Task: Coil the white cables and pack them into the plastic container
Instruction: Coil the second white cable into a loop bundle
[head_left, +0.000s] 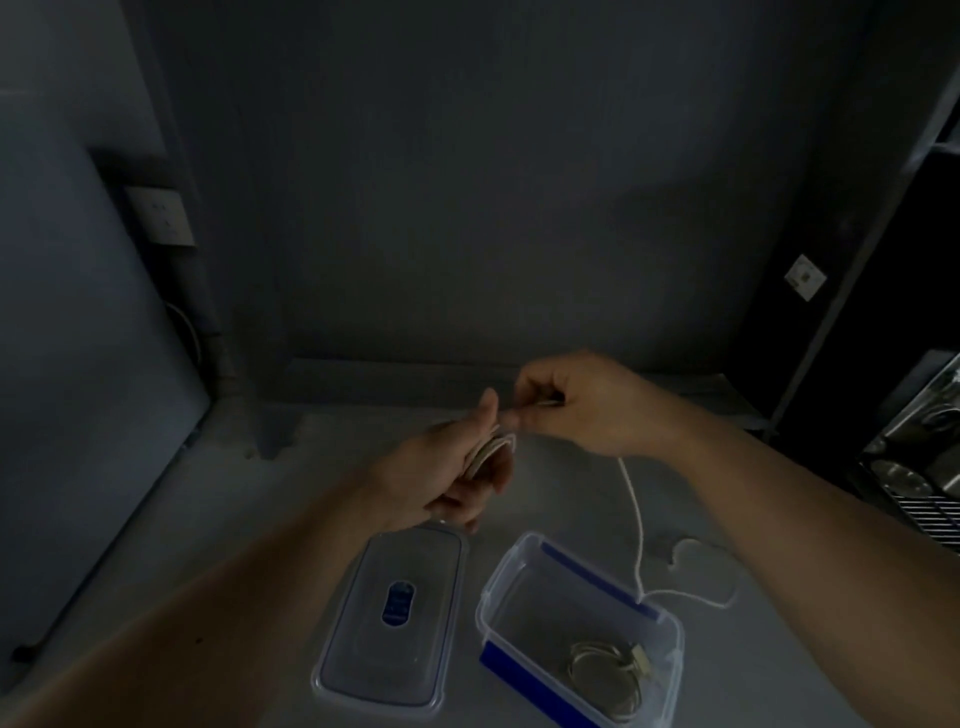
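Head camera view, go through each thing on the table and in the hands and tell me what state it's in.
Plastic container: open, upright, on the table.
Coiled cable: already inside the container.
Lid: off, flat beside the container.
White cable: partly wound, its tail trailing loose across the table.
Left hand: shut on the wound loops.
Right hand: pinching the cable's running length.

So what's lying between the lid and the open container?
Head view: bare table. A narrow gap separates the lid from the container.
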